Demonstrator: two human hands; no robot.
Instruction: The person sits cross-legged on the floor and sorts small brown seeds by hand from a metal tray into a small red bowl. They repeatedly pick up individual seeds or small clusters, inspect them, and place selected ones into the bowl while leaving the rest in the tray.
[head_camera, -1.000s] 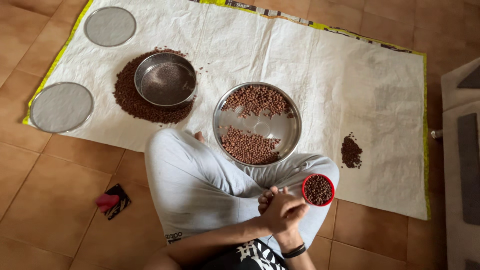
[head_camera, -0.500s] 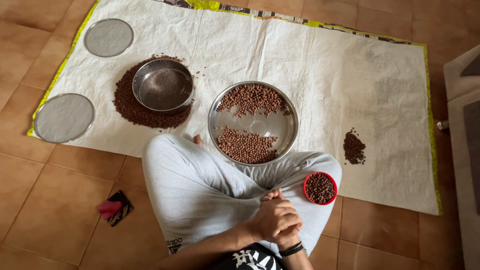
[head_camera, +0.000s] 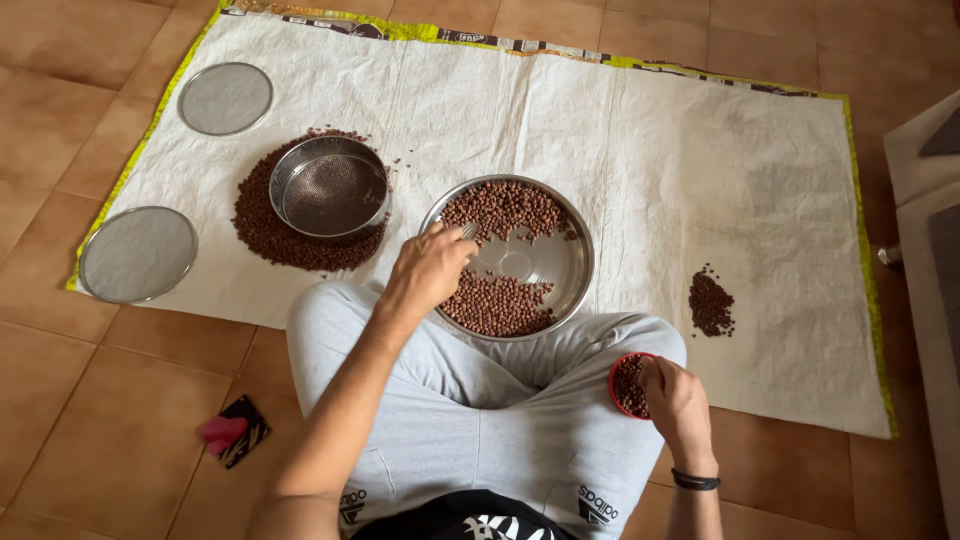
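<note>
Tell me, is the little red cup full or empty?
Nearly full. The red cup holds brown seeds close to its rim, seen from above. The right hand grips its edge, beside the person's knee.

A small flat packet (head_camera: 238, 436), dark with striped edges and a pink patch, lies on the tiled floor (head_camera: 90, 420) left of the person's knee. The white woven sheet (head_camera: 620, 130) carries a printed yellow-green border strip along its far edge.
</note>
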